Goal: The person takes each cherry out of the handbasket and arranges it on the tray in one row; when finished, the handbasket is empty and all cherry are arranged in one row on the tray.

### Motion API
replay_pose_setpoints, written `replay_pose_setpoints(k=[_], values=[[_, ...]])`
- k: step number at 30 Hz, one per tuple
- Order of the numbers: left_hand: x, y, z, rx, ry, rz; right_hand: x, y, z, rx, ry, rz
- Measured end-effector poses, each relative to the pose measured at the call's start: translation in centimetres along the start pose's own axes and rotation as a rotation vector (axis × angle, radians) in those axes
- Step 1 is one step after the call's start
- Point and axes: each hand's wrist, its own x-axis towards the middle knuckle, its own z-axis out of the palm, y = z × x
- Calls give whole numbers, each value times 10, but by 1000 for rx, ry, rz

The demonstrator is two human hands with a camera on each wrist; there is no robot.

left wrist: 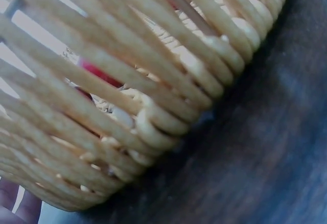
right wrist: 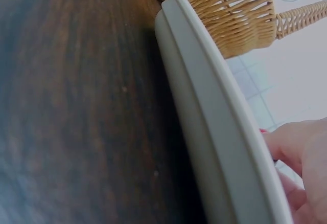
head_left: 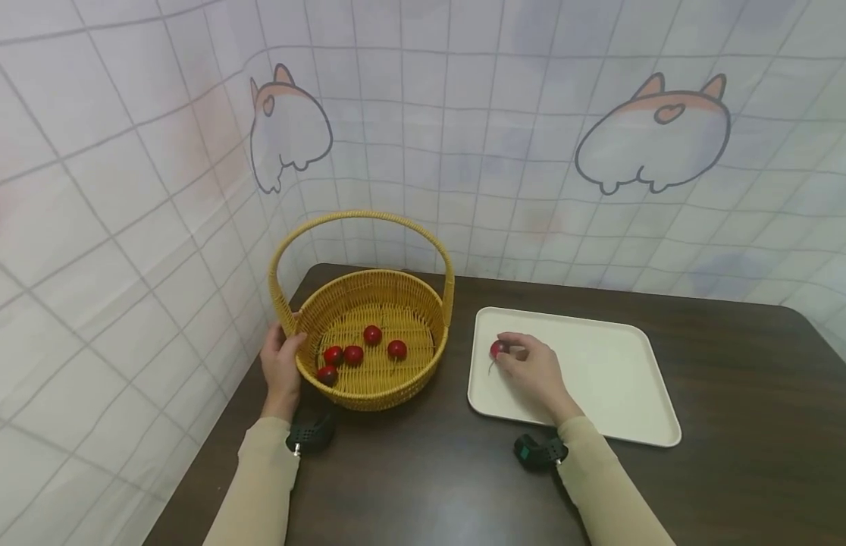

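My left hand [head_left: 281, 370] grips the left rim of a yellow wicker basket [head_left: 378, 396] beside the foot of its tall handle, with the thumb over the edge. Several dark red cherries [head_left: 372, 335] lie on the basket's floor. Over the left part of a white tray [head_left: 607, 371], my right hand [head_left: 537, 373] pinches one cherry [head_left: 496, 348] between thumb and fingers; its thin stem hangs below. In the right wrist view the tray's side wall [right wrist: 225, 116] covers most of that cherry. The left wrist view shows the basket's woven side [left wrist: 127, 70] close up, with red glimpsed between the strands.
Basket and tray stand apart on a dark wooden table [head_left: 423, 478]. A pale gridded cloth [head_left: 505, 136] with cartoon animal drawings hangs behind the table and along its left side. A black strap [head_left: 311, 434] circles the left wrist, and another [head_left: 540, 452] the right.
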Motion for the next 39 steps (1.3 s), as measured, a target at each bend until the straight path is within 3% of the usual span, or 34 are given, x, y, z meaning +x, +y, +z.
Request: replay_pose_setpoints(k=[8, 16, 22, 29, 34, 39], values=[[1, 5, -6, 16, -8, -9, -4, -7, 7, 2, -19, 21], [-11, 30, -3, 60, -56, 8, -2, -12, 7, -1, -12, 2], [-2, 11, -10, 45, -35, 8, 1, -12, 7, 17, -4, 1], [5, -4, -10, 13, -36, 39, -3, -18, 4, 84, 116, 18], [-3, 13, -5, 32, -68, 34, -10, -33, 4, 128, 179, -44], [-8, 23, -2, 53, -94, 50, -18, -59, 10, 220, 197, -184]])
